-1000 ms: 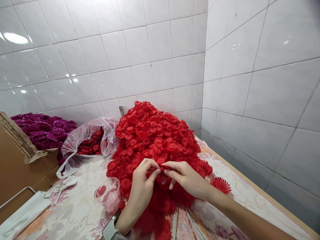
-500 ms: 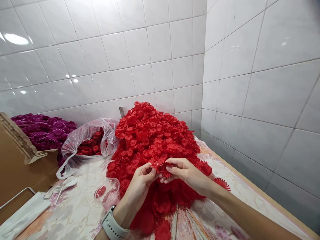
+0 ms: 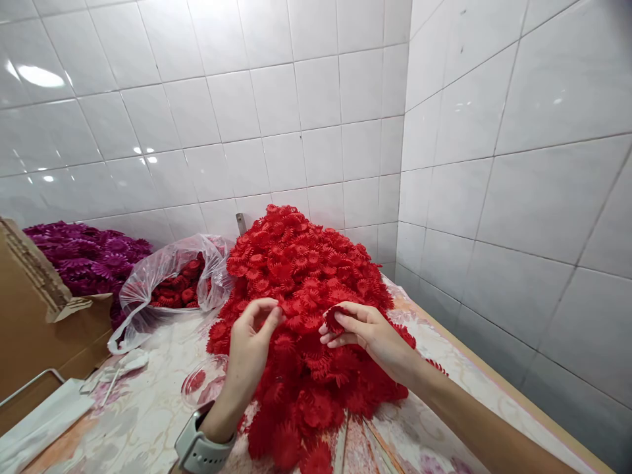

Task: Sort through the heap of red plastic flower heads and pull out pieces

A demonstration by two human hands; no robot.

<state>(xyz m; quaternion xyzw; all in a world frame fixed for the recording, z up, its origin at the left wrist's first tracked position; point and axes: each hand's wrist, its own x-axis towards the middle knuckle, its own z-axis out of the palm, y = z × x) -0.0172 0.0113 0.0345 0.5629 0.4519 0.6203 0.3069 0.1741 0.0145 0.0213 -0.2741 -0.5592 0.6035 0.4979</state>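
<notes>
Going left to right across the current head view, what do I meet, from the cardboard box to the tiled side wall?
Cardboard box → purple flower pile → clear plastic bag → left hand → right hand, holding a dark red flower piece → tiled side wall.

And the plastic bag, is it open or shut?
Open: the plastic bag has a wide, gaping mouth, and dark red flowers show inside.

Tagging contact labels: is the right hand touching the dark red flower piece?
Touching. The head view shows the right hand holding the dark red flower piece, its edge pinched between thumb and fingers.
</notes>
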